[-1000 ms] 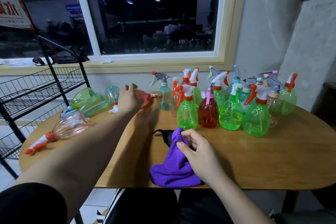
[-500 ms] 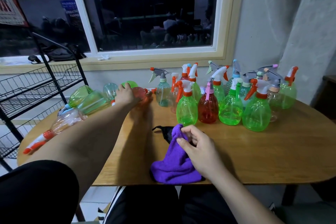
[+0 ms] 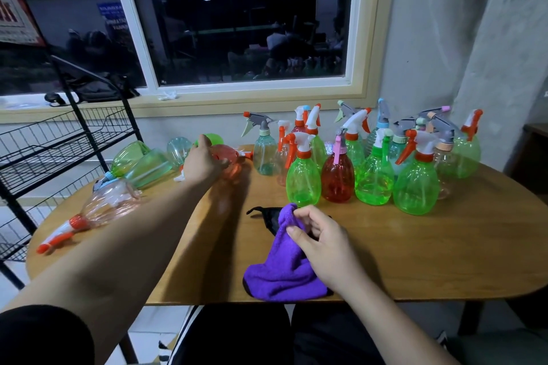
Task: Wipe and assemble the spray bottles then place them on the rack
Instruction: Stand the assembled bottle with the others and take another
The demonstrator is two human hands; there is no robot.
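My left hand (image 3: 204, 163) reaches across the wooden table (image 3: 415, 252) and grips a red spray bottle (image 3: 232, 161) lying on its side. My right hand (image 3: 323, 241) pinches the top of a purple cloth (image 3: 280, 272) near the table's front edge. A black item (image 3: 268, 218) lies partly under the cloth. Several upright assembled spray bottles (image 3: 416, 185), green, red and clear, crowd the far right of the table. Several more bottles (image 3: 142, 161) lie on their sides at the far left, among them a clear one with an orange-and-white sprayer (image 3: 98, 212).
A black wire rack (image 3: 44, 151) with several shelves stands left of the table, touching its edge. A window with a sill runs along the wall behind. My legs show under the table's front edge.
My left hand has closed round the red bottle and drawn it slightly right and nearer. My right hand keeps its pinch on the purple cloth.
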